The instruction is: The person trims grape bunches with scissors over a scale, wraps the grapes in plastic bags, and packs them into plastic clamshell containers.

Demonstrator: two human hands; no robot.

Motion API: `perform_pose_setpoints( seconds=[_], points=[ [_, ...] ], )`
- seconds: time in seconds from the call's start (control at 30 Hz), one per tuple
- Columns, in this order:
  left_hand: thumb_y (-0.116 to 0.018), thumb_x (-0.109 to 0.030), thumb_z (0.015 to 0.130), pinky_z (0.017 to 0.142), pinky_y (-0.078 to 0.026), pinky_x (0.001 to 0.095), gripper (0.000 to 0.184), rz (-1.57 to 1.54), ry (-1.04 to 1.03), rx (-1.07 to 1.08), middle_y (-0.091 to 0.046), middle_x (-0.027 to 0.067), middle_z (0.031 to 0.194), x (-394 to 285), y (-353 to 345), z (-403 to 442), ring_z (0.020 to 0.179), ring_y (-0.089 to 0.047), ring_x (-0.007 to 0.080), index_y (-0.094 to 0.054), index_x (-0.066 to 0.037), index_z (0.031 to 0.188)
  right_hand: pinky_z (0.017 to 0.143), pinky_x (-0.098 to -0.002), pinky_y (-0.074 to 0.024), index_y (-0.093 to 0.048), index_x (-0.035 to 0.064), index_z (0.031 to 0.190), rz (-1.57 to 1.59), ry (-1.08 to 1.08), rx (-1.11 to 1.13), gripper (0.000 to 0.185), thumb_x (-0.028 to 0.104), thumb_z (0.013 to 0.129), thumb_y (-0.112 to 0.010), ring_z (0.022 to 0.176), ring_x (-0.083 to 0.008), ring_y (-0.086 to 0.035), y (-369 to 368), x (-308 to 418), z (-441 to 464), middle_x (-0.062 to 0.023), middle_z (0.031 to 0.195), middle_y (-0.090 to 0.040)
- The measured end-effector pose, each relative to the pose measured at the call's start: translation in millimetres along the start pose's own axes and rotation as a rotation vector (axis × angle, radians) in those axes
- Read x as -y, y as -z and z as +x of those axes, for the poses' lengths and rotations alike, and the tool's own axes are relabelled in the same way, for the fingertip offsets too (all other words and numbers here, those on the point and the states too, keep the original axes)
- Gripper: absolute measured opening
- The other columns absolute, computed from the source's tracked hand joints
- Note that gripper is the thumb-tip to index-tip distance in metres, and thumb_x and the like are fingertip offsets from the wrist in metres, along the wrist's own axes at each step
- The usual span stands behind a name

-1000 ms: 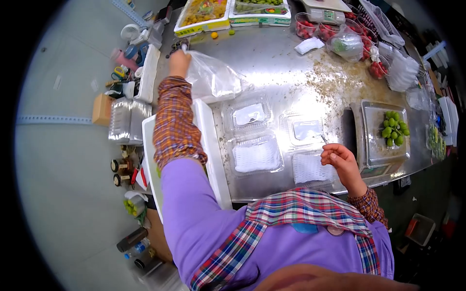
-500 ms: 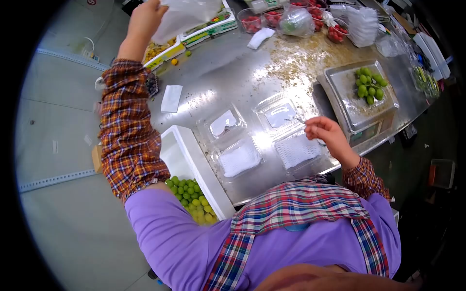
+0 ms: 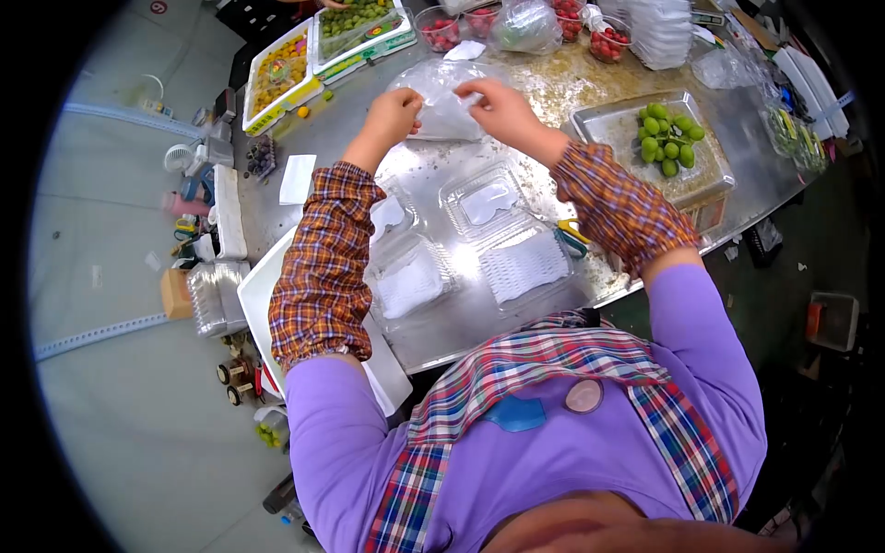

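Observation:
Both hands are at a clear plastic bag over the metal table. My left hand pinches the bag's left side with its fingers closed. At the bag's right edge is my right hand, thumb and forefinger curled close to the plastic, though their contact is hard to see. Nearer to me lie clear trays, two with white foam netting and two with white pads. Scissors with yellow and green handles rest by the right forearm. Green grapes sit on a scale's metal tray.
Boxes of yellow fruit and green fruit stand at the back left, with part of another person's hand behind. Tubs of red fruit line the back. A white foam box lies under my left arm.
My left hand has come down toward the middle of the table with the bag. My right hand has moved forward to the bag; the scissors now lie on the table. The view has shifted.

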State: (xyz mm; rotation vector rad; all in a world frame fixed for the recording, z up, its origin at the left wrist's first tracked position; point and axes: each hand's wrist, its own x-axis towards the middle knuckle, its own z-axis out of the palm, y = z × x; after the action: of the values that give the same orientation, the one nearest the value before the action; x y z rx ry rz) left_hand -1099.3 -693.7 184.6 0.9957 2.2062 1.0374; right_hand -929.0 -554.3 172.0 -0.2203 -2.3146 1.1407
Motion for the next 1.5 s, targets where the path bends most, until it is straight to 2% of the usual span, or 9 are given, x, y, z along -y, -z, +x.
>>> perform_pose_setpoints(
  seconds=[0.27,0.4,0.5,0.6,0.77,0.9,1.0,1.1,1.5],
  points=[
    [-0.058,-0.010,0.089,0.055,-0.051,0.0278,0.018,-0.101,-0.047,-0.058,-0.065,0.0084,0.085,7,-8,-8,0.061,-0.062,0.0132,-0.063,-0.001,0.104,0.068,-0.0423,-0.0494,-0.063,0.0092,0.086,-0.533,0.383,0.247,0.010,0.013,0.079,-0.057,0.083,-0.0305,-0.062,-11,-9,71,-0.0086,0.086,-0.062],
    [-0.061,-0.006,0.087,0.056,-0.048,0.0262,0.021,-0.054,-0.088,-0.110,-0.062,0.0057,0.084,-9,-9,-18,0.061,-0.058,0.0121,-0.060,-0.001,0.107,0.067,-0.0407,-0.0491,-0.064,0.0073,0.088,-0.364,0.221,0.363,0.012,0.016,0.083,-0.058,0.081,-0.0332,-0.062,4,-1,80,-0.0127,0.086,-0.065],
    [-0.068,-0.006,0.080,0.056,-0.047,0.0260,0.023,0.064,-0.425,-0.692,-0.061,0.0070,0.080,-30,-24,-33,0.060,-0.057,0.0124,-0.061,0.000,0.101,0.068,-0.0393,-0.0492,-0.065,0.0055,0.090,-0.219,0.113,0.371,0.018,0.021,0.084,-0.059,0.076,-0.0319,-0.063,10,-7,90,-0.0141,0.084,-0.066],
    [-0.071,-0.005,0.074,0.055,-0.046,0.0327,0.015,0.105,-0.466,-0.836,-0.060,0.0100,0.074,-31,-36,-39,0.060,-0.058,0.0209,-0.063,-0.002,0.087,0.062,-0.0363,-0.0502,-0.066,0.0028,0.092,-0.052,-0.111,0.431,0.023,0.024,0.085,-0.060,0.066,-0.0252,-0.063,12,-6,91,-0.0122,0.078,-0.066],
    [-0.071,-0.016,0.080,0.055,-0.047,0.0242,0.022,-0.060,-0.161,-0.664,-0.064,0.0053,0.073,-24,-65,-34,0.061,-0.059,0.0103,-0.067,0.002,0.092,0.054,-0.0284,-0.0470,-0.063,-0.0002,0.092,0.115,-0.281,0.503,0.024,0.022,0.088,-0.058,0.058,-0.0129,-0.055,5,11,87,-0.0047,0.072,-0.060],
    [-0.067,-0.013,0.080,0.056,-0.047,0.0256,0.017,-0.623,0.007,-0.669,-0.063,0.0032,0.071,-34,-72,-28,0.061,-0.058,0.0101,-0.067,0.003,0.087,0.052,-0.0271,-0.0456,-0.062,0.0002,0.093,0.114,-0.269,0.537,0.022,0.021,0.088,-0.057,0.056,-0.0096,-0.053,13,16,89,-0.0021,0.068,-0.057],
    [-0.066,-0.013,0.078,0.057,-0.048,0.0286,0.017,-0.640,0.030,-0.716,-0.064,0.0045,0.069,-25,-76,-28,0.059,-0.058,0.0105,-0.067,0.002,0.084,0.054,-0.0298,-0.0471,-0.062,0.0028,0.092,-0.084,-0.014,0.572,0.019,0.021,0.086,-0.061,0.060,-0.0146,-0.058,13,19,91,-0.0037,0.074,-0.060],
    [-0.066,-0.013,0.078,0.057,-0.048,0.0285,0.015,-0.407,-0.011,-0.777,-0.065,0.0064,0.068,-23,-76,-29,0.059,-0.058,0.0123,-0.067,0.002,0.083,0.057,-0.0337,-0.0483,-0.062,0.0052,0.088,-0.422,0.711,0.075,0.013,0.017,0.083,-0.062,0.068,-0.0227,-0.061,23,35,86,-0.0059,0.080,-0.060],
    [-0.066,-0.015,0.078,0.057,-0.047,0.0289,0.016,-0.162,-0.072,-0.659,-0.065,0.0101,0.066,-32,-64,-42,0.058,-0.059,0.0168,-0.067,0.001,0.077,0.063,-0.0384,-0.0498,-0.058,0.0016,0.079,-0.636,0.901,0.693,0.007,0.002,0.072,-0.058,0.074,-0.0292,-0.061,27,28,95,-0.0097,0.081,-0.058]
  ],
)
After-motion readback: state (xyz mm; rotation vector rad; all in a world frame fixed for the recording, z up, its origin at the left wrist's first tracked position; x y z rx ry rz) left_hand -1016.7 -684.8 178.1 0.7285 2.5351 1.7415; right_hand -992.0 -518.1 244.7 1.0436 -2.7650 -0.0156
